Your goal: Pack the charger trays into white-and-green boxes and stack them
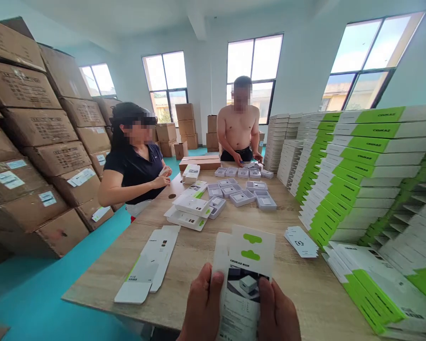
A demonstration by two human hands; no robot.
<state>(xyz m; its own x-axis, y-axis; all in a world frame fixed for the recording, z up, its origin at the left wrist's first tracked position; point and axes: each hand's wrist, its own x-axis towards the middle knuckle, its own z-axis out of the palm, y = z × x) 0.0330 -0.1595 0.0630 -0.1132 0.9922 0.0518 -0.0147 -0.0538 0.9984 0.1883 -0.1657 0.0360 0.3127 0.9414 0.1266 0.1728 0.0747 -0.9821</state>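
Note:
Both of my hands grip a white and green charger box [248,270] at the near edge of the table, its hanging tab pointing away from me. My left hand [202,303] has its thumb on the box's left side. On the right side of the printed front presses the thumb of my right hand [279,310]; the fingers behind are hidden. Left of the box lie flat, unfolded box blanks [145,267]. To the right is a small fan of printed cards [301,242]. Beyond my hands several white trays [242,197] with small contents stand by more flat boxes [191,206].
Tall stacks of white and green boxes [358,175] line the table's right side. Two people, one at the left [138,166] and one at the far end [238,128], handle items. Brown cartons [39,128] are piled along the left, beyond the floor [31,293].

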